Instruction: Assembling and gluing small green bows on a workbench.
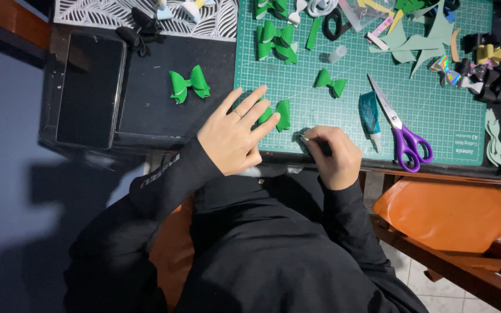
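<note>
Left hand (232, 134) fingers spread flat pin green textured bow (278, 113) on green cutting mat (436, 124); right hand (333, 155) beside it pinches small metal clip (305, 138).

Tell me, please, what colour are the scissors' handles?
Purple: the scissors lie on the green mat, handles toward the person, seen in the head view.

A green bow (279, 113) (textured, lying flat) on the cutting mat's near edge
</note>
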